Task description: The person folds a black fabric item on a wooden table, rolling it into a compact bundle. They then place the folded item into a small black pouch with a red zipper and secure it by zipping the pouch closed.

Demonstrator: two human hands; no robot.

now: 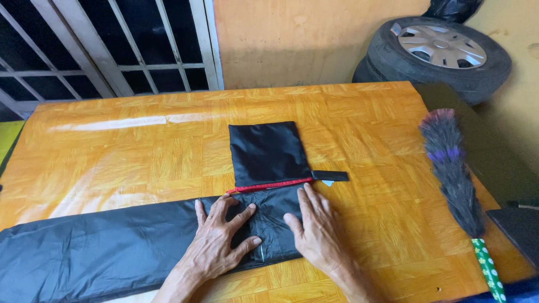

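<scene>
1. left hand (219, 238): lies flat, palm down, fingers spread apart, pressing on the black fabric; it grips nothing.
2. right hand (317, 227): likewise flat and spread, just beside the left hand, resting on the right end of the same fabric; nothing is clamped in it.
3. black fabric (112, 249): a long, smooth, thin sheet folded into a narrow band that runs along the near edge of the worktop from the far left to under both hands.
4. black pouch (266, 151): a flat rectangular pocket lying beyond the fingertips, joined to the band along a red trim (269, 186); a small black tab (330, 175) juts from its right corner.
5. progress, as a judgement: the lengthwise folding of the sheet looks done; the band lies unrolled and full length, and the pouch lies flat and seemingly unfilled.
6. worktop (140, 151): orange wood with a parquet pattern, glossy, with pale reflections at the left.
7. feather duster (452, 168): dark plumes with purple tips and a green patterned handle, lying well apart at the right edge.
8. room: a white barred gate (112, 45) behind at the left, an orange wall (292, 39), and a spare wheel (441, 50) leaning in the corner.
</scene>
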